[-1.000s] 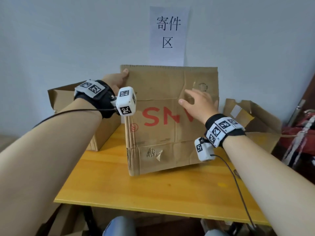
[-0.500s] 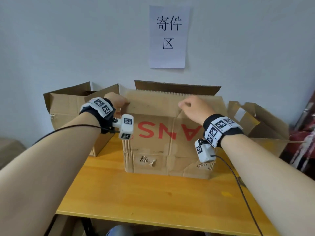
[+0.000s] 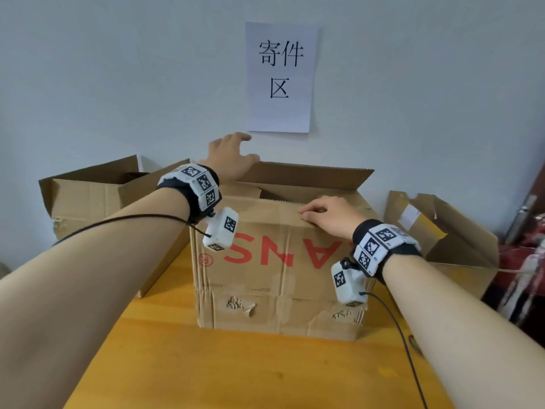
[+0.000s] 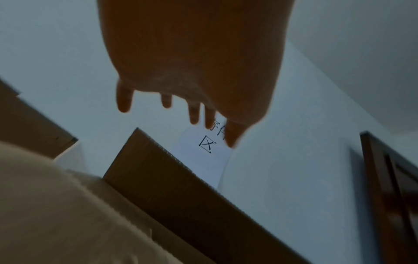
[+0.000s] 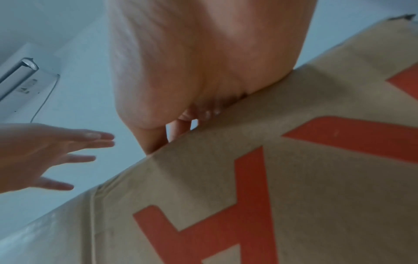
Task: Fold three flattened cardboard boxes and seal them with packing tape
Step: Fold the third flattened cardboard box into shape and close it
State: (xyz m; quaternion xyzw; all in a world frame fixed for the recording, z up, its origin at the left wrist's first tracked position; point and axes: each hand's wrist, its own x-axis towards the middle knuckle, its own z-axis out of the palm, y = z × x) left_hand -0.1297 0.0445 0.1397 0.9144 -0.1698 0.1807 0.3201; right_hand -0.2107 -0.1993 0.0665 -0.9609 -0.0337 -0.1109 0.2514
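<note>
A brown cardboard box (image 3: 280, 261) with red letters stands upright on the yellow table (image 3: 236, 373). Its near flap (image 3: 274, 211) lies folded down over the top. My right hand (image 3: 321, 215) rests on that flap with its fingers curled at the free edge; in the right wrist view the right hand (image 5: 203, 71) sits on the printed box (image 5: 294, 178). The far flap (image 3: 309, 178) (image 4: 181, 187) stands up against the wall. My left hand (image 3: 233, 154) (image 4: 192, 110) reaches over its left corner, fingers spread and holding nothing, and it also shows as the left hand (image 5: 45, 155) in the right wrist view.
An open cardboard box (image 3: 88, 196) stands at the left by the wall, and another crumpled box (image 3: 436, 231) at the right. A paper sign (image 3: 280, 78) hangs on the wall behind. Red and white fabric (image 3: 528, 261) lies at the far right. Wrist cables trail over the table.
The box came down from a tilt to stand flat, and its near flap was folded over the top. My left hand left the near flap and rose back toward the far flap.
</note>
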